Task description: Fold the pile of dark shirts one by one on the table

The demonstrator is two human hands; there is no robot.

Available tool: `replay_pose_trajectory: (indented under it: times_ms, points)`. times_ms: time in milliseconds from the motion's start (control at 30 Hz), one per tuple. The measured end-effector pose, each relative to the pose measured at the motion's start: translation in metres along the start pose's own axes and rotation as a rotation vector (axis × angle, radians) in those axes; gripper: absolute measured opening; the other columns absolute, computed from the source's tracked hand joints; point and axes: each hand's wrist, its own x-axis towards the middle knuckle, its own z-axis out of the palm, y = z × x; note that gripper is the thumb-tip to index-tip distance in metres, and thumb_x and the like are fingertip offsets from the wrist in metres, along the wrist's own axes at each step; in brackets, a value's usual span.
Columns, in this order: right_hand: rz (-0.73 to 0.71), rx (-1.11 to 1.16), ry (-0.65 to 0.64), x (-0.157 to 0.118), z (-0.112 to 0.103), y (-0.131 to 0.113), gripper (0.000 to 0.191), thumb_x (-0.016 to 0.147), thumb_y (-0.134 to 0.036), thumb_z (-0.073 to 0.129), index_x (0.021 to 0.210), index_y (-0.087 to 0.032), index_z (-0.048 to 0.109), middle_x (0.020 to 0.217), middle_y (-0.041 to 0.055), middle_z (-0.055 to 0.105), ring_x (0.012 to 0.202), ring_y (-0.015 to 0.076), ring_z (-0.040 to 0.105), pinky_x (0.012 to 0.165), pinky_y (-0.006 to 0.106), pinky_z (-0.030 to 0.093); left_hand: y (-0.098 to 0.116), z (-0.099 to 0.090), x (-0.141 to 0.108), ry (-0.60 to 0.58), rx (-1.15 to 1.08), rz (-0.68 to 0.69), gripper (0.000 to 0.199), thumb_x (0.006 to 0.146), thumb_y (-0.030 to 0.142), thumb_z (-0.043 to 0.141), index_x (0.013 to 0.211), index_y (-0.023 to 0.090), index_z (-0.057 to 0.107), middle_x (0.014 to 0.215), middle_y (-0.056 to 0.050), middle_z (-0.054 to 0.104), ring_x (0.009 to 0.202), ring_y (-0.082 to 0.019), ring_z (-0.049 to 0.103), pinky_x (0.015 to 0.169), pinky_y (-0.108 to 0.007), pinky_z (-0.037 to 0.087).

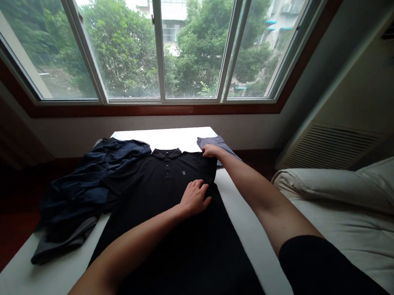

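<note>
A black polo shirt lies spread front side up on a white table, its collar toward the window and a small pale logo on the chest. My left hand rests flat on the shirt's right side, just below the sleeve, with fingers stretched out. Up at the shoulder, my right hand pinches the edge of the right sleeve, which is folded inward near the chest. Just behind that hand sits a folded grey garment, partly covered by my wrist.
A heap of dark blue and black clothes covers the table's left side and overlaps the shirt's left sleeve. The white table runs toward the window. On the right stand a cream padded seat and a vented unit.
</note>
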Motion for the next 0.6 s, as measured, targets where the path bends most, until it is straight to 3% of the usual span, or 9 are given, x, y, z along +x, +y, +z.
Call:
replay_pose_trajectory:
  times_ms: [133,233,300,400,467,600]
  points:
    - [-0.015,0.059,-0.059,0.002,-0.004,-0.026,0.018,0.085,-0.008,0.069,0.1,-0.01,0.078,0.103,0.0126,0.075,0.099,0.023,0.069,0.089,0.025,0.052,-0.007,0.003,0.011,-0.14,-0.013,0.033,0.064,0.097,0.053,0.061,0.153,0.024,0.05,0.165,-0.014,0.04,0.157,-0.037,0.027,0.127,-0.062,0.021]
    - [-0.038,0.146,-0.084,-0.001,-0.004,-0.039,0.015,0.088,-0.007,0.067,0.1,-0.009,0.076,0.102,0.0132,0.076,0.098,0.0222,0.069,0.088,0.024,0.052,-0.009,0.002,0.011,-0.147,-0.06,0.073,0.061,0.099,0.054,0.057,0.154,0.029,0.048,0.167,-0.009,0.038,0.157,-0.034,0.028,0.127,-0.06,0.022]
    - [-0.07,0.248,-0.12,-0.004,-0.002,-0.042,0.016,0.095,-0.015,0.065,0.108,-0.01,0.073,0.1,0.013,0.076,0.093,0.0206,0.07,0.084,0.025,0.054,-0.011,-0.004,0.009,-0.126,-0.09,0.107,0.059,0.1,0.051,0.057,0.155,0.029,0.049,0.167,-0.007,0.04,0.155,-0.032,0.032,0.126,-0.058,0.027]
    - [-0.147,0.579,-0.204,-0.009,0.004,-0.04,0.027,0.108,-0.029,0.049,0.125,-0.013,0.063,0.102,0.0133,0.076,0.086,0.0185,0.073,0.079,0.027,0.058,-0.016,-0.017,0.005,-0.087,-0.121,0.166,0.056,0.1,0.044,0.059,0.152,0.027,0.052,0.163,-0.008,0.046,0.15,-0.03,0.041,0.124,-0.051,0.033]
    - [-0.158,0.762,-0.187,-0.011,0.01,-0.035,0.03,0.111,-0.029,0.04,0.129,-0.015,0.059,0.106,0.0142,0.076,0.085,0.018,0.075,0.077,0.029,0.06,-0.021,-0.023,0.004,-0.061,-0.137,0.167,0.049,0.099,0.04,0.059,0.146,0.024,0.058,0.154,-0.008,0.056,0.143,-0.028,0.05,0.121,-0.045,0.039]
    - [-0.053,0.677,-0.025,-0.013,0.03,-0.024,0.028,0.107,-0.016,0.038,0.126,-0.014,0.058,0.11,0.0143,0.075,0.085,0.0153,0.074,0.077,0.026,0.06,-0.031,-0.027,0.002,0.016,-0.13,-0.01,0.033,0.099,0.036,0.057,0.129,0.025,0.067,0.126,-0.006,0.072,0.118,-0.026,0.065,0.104,-0.039,0.051]
